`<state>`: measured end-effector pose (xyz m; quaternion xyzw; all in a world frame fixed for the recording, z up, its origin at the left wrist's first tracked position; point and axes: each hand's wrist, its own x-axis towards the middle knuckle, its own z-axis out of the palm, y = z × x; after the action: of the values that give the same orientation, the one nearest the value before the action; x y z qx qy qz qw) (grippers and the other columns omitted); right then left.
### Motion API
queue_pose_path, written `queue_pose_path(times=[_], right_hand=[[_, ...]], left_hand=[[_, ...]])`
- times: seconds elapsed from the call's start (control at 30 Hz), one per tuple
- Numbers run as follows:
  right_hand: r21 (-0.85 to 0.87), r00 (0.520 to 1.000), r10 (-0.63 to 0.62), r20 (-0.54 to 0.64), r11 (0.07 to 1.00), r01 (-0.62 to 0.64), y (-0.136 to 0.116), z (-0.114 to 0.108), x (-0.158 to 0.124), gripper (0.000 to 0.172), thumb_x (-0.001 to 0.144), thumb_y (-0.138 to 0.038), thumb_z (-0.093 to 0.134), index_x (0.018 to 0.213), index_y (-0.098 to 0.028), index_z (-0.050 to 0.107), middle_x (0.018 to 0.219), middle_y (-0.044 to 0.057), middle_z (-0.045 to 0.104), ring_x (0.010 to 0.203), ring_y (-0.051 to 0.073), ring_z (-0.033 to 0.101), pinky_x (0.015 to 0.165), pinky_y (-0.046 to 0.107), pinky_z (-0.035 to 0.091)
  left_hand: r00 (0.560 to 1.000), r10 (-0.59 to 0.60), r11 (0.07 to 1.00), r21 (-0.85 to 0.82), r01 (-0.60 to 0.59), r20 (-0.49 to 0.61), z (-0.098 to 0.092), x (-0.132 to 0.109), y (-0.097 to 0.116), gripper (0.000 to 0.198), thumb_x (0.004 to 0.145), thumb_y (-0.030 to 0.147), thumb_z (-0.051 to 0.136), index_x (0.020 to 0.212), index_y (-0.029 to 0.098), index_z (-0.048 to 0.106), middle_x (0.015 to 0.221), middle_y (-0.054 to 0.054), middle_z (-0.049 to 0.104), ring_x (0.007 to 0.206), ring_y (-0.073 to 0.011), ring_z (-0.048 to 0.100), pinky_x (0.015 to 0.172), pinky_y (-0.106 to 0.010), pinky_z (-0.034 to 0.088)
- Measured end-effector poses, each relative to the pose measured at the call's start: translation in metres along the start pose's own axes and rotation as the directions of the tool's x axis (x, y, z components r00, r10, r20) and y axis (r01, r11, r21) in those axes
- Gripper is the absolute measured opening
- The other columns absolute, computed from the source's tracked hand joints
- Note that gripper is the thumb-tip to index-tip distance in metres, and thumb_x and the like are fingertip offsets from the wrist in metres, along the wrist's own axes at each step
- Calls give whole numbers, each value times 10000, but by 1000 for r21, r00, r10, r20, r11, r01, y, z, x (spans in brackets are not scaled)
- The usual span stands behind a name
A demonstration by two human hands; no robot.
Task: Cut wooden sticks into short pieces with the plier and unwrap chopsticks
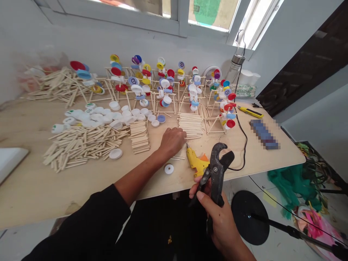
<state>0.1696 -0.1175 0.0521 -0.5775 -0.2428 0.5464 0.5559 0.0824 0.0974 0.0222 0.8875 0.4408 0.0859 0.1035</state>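
My right hand (217,214) is wrapped around the handles of a black pipe cutter (216,170), held upright in front of the table edge with its jaws apart. My left hand (173,142) reaches over the table with its fingers curled against the near left corner of a neat stack of wooden sticks (190,125). What those fingertips hold is hidden behind the knuckles. Between both hands lies a yellow hot glue gun (196,162), partly covered by the cutter. A white disc with a hole (169,169) rests below my left wrist.
Stick frames with wheels of coloured bottle caps (165,92) line the back. At left are white caps (108,115), loose sticks (87,143) and a second stack (139,136). Right are a yellow utility knife (251,112), a blurred rectangular item (264,134) and a black cable (243,132).
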Motion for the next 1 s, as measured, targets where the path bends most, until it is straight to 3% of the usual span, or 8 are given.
queue_pose_path(times=[0.23, 0.43, 0.5, 0.57, 0.63, 0.73, 0.83, 1.0], right_hand=[[15, 1000, -23, -15, 1000, 23, 1, 3, 1, 272, 804, -365, 689, 1016, -201, 640, 831, 33, 669, 828, 206, 592, 853, 351, 435], [9, 999, -40, 14, 999, 40, 1, 8, 3, 263, 817, -344, 674, 1037, -203, 641, 843, 29, 670, 848, 203, 591, 842, 338, 441], [0, 999, -50, 22, 999, 50, 1, 9, 5, 254, 816, -338, 672, 1031, -206, 642, 840, 24, 670, 854, 201, 593, 824, 328, 445], [-6, 998, -53, 23, 999, 53, 1, 13, 8, 250, 807, -334, 675, 1022, -207, 646, 824, 17, 669, 840, 196, 596, 816, 323, 448], [-13, 998, -52, 31, 999, 53, 1, 18, 12, 246, 795, -327, 679, 1006, -203, 648, 820, 14, 670, 825, 193, 602, 819, 328, 451], [-49, 998, -59, 16, 997, 59, 1, 27, 19, 244, 775, -303, 686, 992, -200, 645, 848, 14, 670, 824, 188, 602, 836, 335, 450], [-70, 998, -50, -28, 996, 48, 2, 34, 24, 270, 754, -287, 690, 1005, -198, 643, 829, 3, 657, 800, 181, 597, 819, 335, 454], [-62, 997, -77, -18, 995, 76, 5, 37, 26, 211, 737, -269, 691, 935, -204, 658, 777, -18, 642, 754, 166, 609, 768, 315, 477]], left_hand=[[995, -98, 989, -115, 94, -32, -6, -29, -20, 155, 832, 218, 531, 783, 197, 676, 848, -96, 719, 876, -272, 629, 761, -366, 415], [972, -229, 926, -321, 201, -50, -15, -69, -35, 179, 812, 288, 541, 746, 219, 692, 709, -41, 717, 665, -213, 633, 615, -298, 421], [942, -333, 769, -591, 244, -45, -18, -86, -36, 189, 777, 364, 605, 717, 217, 708, 667, -29, 708, 603, -183, 604, 579, -274, 418], [898, -437, 443, -859, 257, 43, -20, -103, -31, 194, 694, 398, 709, 696, 205, 728, 645, -31, 695, 556, -152, 554, 543, -254, 407], [880, -432, 140, -950, 280, 196, -21, -120, -21, 208, 620, 375, 788, 691, 185, 743, 623, -35, 674, 514, -120, 498, 498, -237, 379], [872, -297, -152, -920, 361, 390, -22, -138, -1, 208, 596, 342, 823, 672, 166, 740, 575, -24, 625, 473, -94, 465, 462, -221, 354], [847, -179, -291, -849, 441, 501, -23, -147, 13, 224, 607, 351, 827, 685, 162, 738, 564, -13, 609, 418, -61, 428, 425, -201, 307], [818, -65, -357, -779, 515, 571, -20, -153, 17, 250, 625, 364, 827, 691, 145, 727, 590, -19, 619, 384, -41, 417, 381, -186, 236]])
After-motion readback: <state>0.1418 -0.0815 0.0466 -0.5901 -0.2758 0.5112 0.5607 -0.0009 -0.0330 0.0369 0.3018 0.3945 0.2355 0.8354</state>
